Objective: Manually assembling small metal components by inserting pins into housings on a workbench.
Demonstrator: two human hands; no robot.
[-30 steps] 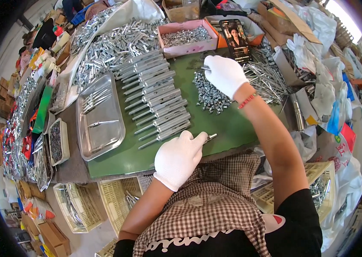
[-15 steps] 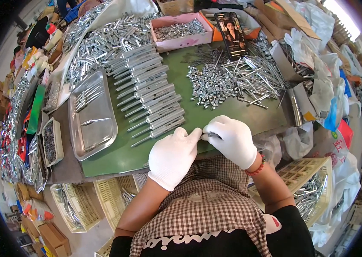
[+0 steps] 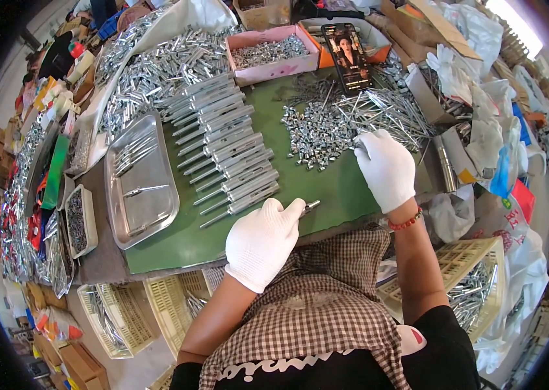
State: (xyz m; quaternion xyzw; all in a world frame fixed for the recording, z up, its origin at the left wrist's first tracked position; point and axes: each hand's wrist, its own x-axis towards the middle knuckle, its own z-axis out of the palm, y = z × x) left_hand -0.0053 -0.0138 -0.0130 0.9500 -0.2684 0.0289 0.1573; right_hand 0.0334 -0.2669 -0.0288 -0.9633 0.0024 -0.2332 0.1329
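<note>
My left hand [image 3: 263, 244], in a white knit glove, is closed around a short silvery metal rod [image 3: 312, 207]. The rod's end sticks out past the thumb and forefinger; the rest is hidden in the glove. Farther right, my right hand [image 3: 386, 170], also gloved, reaches to the near edge of the heaps, fingers bent together. What is between its fingertips cannot be made out. Beside those fingertips lie a heap of small metal nut-like pieces [image 3: 317, 133] and a pile of thin metal pins [image 3: 395, 116]. Assembled metal tubes with rods [image 3: 239, 169] lie in a row left of centre.
A steel tray [image 3: 174, 218] with several thin metal parts sits on the green mat [image 3: 157, 253]. Behind are a pink box [image 3: 268, 70] of small parts, a propped phone [image 3: 347, 58] and a large mound of metal tubes [image 3: 170, 71]. Plastic crates [image 3: 463, 266] stand below the table edge.
My right hand has left my left hand and moved away and to the right, to the heaps. My left hand stays nearly in place, with the rod end now showing.
</note>
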